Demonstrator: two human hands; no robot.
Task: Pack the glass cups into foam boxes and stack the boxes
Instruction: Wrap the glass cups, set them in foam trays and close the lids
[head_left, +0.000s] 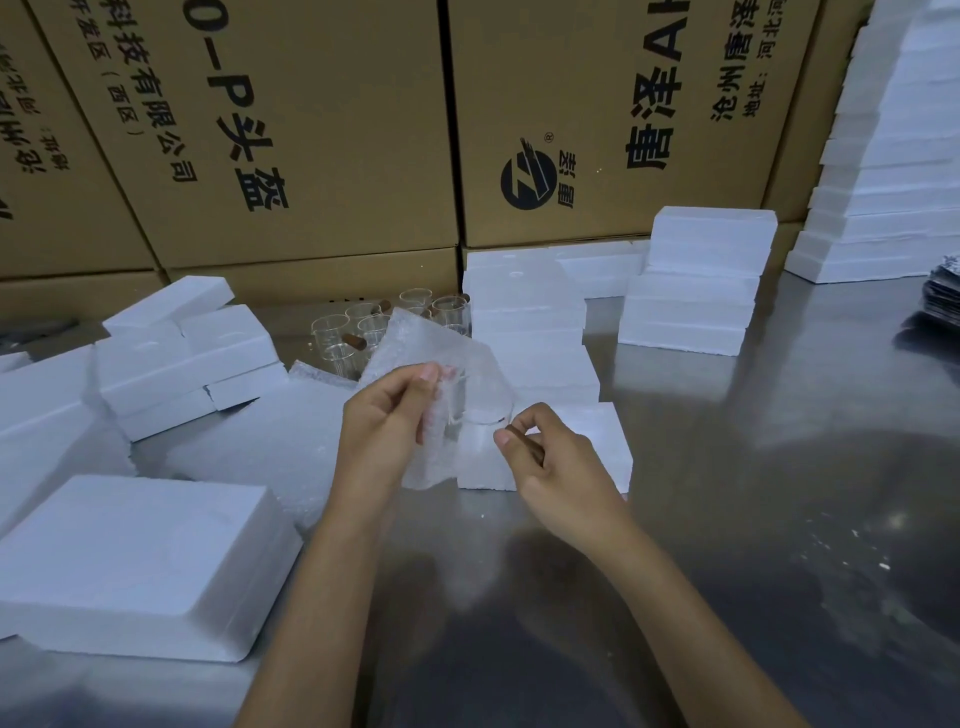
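At the centre, my left hand (387, 421) pinches a sheet of bubble wrap (441, 358) that lies partly around a clear glass cup (480, 415). My right hand (550, 457) grips the cup's brown wooden handle (524, 441) between thumb and fingers. A white foam box (592, 452) sits right behind the hands. Several bare glass cups (374, 325) with brown handles stand in a group further back. A large foam piece (140, 561) lies at the near left.
Loose foam boxes (192, 353) are heaped at the left. Stacked foam boxes (696, 280) stand at the back right, and a tall pile (893, 156) rises at the far right. Printed cardboard cartons (311, 130) wall off the back. The steel table (779, 467) carries foam crumbs.
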